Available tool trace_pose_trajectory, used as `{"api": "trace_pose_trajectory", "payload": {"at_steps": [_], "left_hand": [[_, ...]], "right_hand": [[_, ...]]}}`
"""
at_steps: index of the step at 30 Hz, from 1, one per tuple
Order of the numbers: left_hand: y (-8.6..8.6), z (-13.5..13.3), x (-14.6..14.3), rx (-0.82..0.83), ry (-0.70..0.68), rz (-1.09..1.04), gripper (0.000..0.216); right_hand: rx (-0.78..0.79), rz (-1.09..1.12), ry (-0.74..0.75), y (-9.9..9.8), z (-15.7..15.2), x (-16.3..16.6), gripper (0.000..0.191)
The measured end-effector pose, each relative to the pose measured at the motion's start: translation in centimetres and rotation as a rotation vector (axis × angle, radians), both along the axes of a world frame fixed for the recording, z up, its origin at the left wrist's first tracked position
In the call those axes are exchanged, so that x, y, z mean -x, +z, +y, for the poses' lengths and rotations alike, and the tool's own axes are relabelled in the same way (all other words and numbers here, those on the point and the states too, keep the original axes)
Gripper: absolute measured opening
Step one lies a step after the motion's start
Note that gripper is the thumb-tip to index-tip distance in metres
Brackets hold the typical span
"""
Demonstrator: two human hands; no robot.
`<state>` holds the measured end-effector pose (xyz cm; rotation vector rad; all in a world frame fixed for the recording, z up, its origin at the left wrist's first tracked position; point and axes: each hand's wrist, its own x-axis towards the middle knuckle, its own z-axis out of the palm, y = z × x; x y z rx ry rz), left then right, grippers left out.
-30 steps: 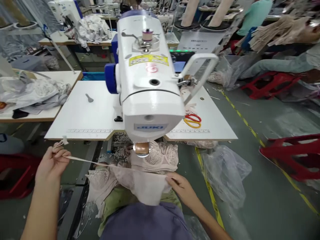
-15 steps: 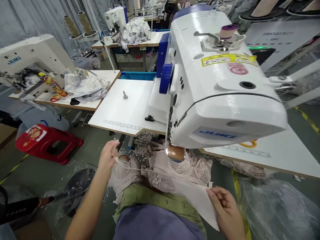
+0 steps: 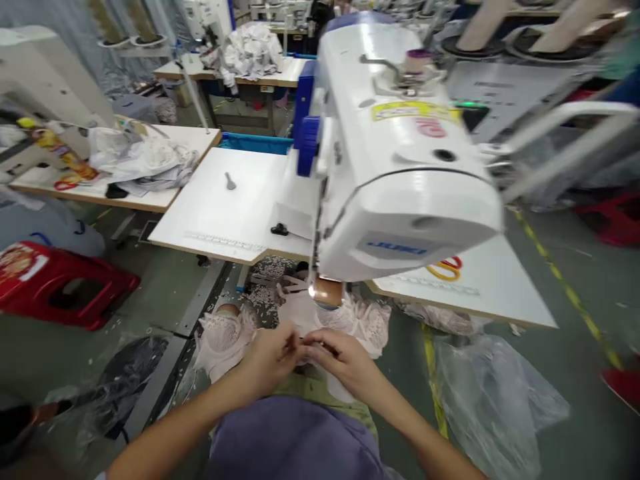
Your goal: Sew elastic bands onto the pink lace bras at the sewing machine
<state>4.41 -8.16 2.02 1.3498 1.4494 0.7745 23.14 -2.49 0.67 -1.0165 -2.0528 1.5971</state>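
Close together above my lap, my left hand (image 3: 275,352) and my right hand (image 3: 345,360) meet at the fingertips, both closed in a pinch. Between them are the parts of a pale pink lace bra (image 3: 225,333): its thin strap on the left hand's side and its side wing on the right's. The fingers hide the exact spot where strap and wing meet. One lace cup lies left of my hands. More pale lace bra pieces (image 3: 373,323) sit under the head of a white sewing machine (image 3: 400,213), just beyond my hands.
The machine's white table (image 3: 215,207) carries a grey tool (image 3: 230,181) and a black clip (image 3: 279,229). Orange and red scissors (image 3: 445,268) lie on its right wing. A red stool (image 3: 70,283) stands left; clear plastic bags (image 3: 495,400) lie right on the floor.
My hands were wide apart, stretching the bra's strap and wing; they have now come together in the middle. The view has shifted slightly to the right.
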Motion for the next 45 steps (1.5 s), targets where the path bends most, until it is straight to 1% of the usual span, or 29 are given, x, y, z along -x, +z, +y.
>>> {"api": "trace_pose_trajectory", "payload": {"at_steps": [2, 4, 5, 6, 8, 10, 11, 13, 14, 16, 18, 21, 22, 24, 26, 29, 30, 31, 32, 34, 36, 37, 38, 39, 40, 41, 43, 44, 45], "left_hand": [[-0.8, 0.1, -0.3, -0.003, -0.014, 0.031, 0.013], [-1.8, 0.1, -0.4, -0.006, 0.052, 0.010, 0.010], [-2.3, -0.1, -0.4, -0.008, 0.100, -0.012, 0.011], [-2.9, -0.4, -0.5, -0.005, 0.144, -0.042, 0.013], [-4.1, -1.4, -1.1, 0.020, 0.189, -0.139, 0.022], [-5.4, -2.6, -2.1, 0.073, 0.149, -0.286, 0.032], [-6.0, -3.0, -2.7, 0.100, 0.120, -0.369, 0.038], [-6.9, -3.4, -3.9, 0.142, 0.101, -0.530, 0.050], [-7.2, -3.4, -4.4, 0.151, 0.131, -0.596, 0.056], [-7.4, -2.9, -5.1, 0.155, 0.250, -0.685, 0.065], [-7.2, -2.3, -5.3, 0.149, 0.392, -0.715, 0.064], [-6.3, -1.7, -5.1, 0.131, 0.566, -0.667, 0.056], [-6.0, -1.6, -4.8, 0.123, 0.594, -0.636, 0.052], [-5.5, -1.5, -3.9, 0.110, 0.592, -0.566, 0.046], [-4.9, -1.3, -2.7, 0.110, 0.519, -0.488, 0.040], [-3.7, -1.0, -0.8, 0.149, 0.307, -0.392, 0.040], [-3.2, -0.9, -0.3, 0.168, 0.231, -0.371, 0.043], [-2.7, -0.8, 0.0, 0.185, 0.164, -0.355, 0.045], [-2.2, -0.8, 0.2, 0.202, 0.108, -0.341, 0.046], [-1.4, -0.9, 0.2, 0.248, 0.003, -0.309, 0.047], [-0.9, -1.0, 0.1, 0.296, -0.078, -0.276, 0.048], [-0.8, -1.0, 0.2, 0.316, -0.086, -0.272, 0.047], [-0.7, -1.0, 0.5, 0.328, -0.055, -0.283, 0.045], [-0.8, -1.0, 1.0, 0.329, 0.015, -0.317, 0.042], [-0.8, -0.8, 1.6, 0.328, 0.113, -0.374, 0.038], [-1.0, -0.6, 2.4, 0.330, 0.237, -0.453, 0.035], [-1.2, 0.0, 4.1, 0.328, 0.496, -0.621, 0.033], [-1.3, 0.3, 4.8, 0.322, 0.598, -0.688, 0.035], [-1.4, 0.6, 5.1, 0.318, 0.673, -0.735, 0.039]], "right_hand": [[-0.009, -0.074, 0.082, 0.0, 0.4, -0.5, 0.025], [-0.024, -0.143, 0.110, -1.0, 0.8, -1.2, 0.027], [-0.024, -0.161, 0.083, -1.7, 1.0, -1.5, 0.027], [-0.006, -0.159, 0.017, -2.5, 1.1, -1.7, 0.028], [0.080, -0.095, -0.223, -4.2, 0.9, -1.9, 0.031], [0.164, -0.008, -0.474, -5.3, 0.3, -1.5, 0.033], [0.168, 0.021, -0.563, -5.6, -0.3, -1.1, 0.033], [0.101, 0.041, -0.657, -5.7, -1.6, 0.2, 0.030], [0.048, 0.045, -0.680, -5.7, -2.3, 0.9, 0.030], [-0.043, 0.053, -0.704, -5.8, -3.6, 2.4, 0.029], [-0.104, 0.057, -0.715, -6.2, -4.6, 3.7, 0.029], [-0.084, 0.065, -0.693, -7.1, -5.6, 5.1, 0.027], [-0.056, 0.074, -0.678, -7.3, -5.7, 5.2, 0.027], [-0.007, 0.080, -0.596, -7.1, -5.5, 5.1, 0.026], [-0.059, 0.071, -0.512, -6.3, -4.7, 4.2, 0.024], [-0.316, 0.053, -0.441, -4.2, -3.1, 2.0, 0.018], [-0.384, 0.047, -0.387, -3.4, -2.6, 1.3, 0.021], [-0.405, 0.040, -0.292, -2.6, -2.0, 0.7, 0.026], [-0.376, 0.030, -0.169, -1.9, -1.6, 0.3, 0.027], [-0.229, 0.013, 0.042, -0.9, -1.1, 0.1, 0.017], [-0.096, 0.010, 0.112, -0.4, -0.9, -0.1, 0.008], [-0.069, 0.018, 0.093, -0.3, -0.8, -0.3, 0.007], [-0.070, 0.039, 0.033, -0.4, -0.6, -0.8, 0.006], [-0.090, 0.065, -0.075, -0.4, -0.4, -1.5, 0.006], [-0.125, 0.098, -0.239, -0.3, -0.1, -2.6, 0.006], [-0.170, 0.144, -0.453, -0.2, 0.3, -3.9, 0.008], [-0.279, 0.296, -0.941, 0.4, 1.0, -6.7, 0.015], [-0.349, 0.401, -1.145, 0.8, 1.3, -8.0, 0.019], [-0.418, 0.491, -1.288, 1.1, 1.4, -8.9, 0.022]]}}
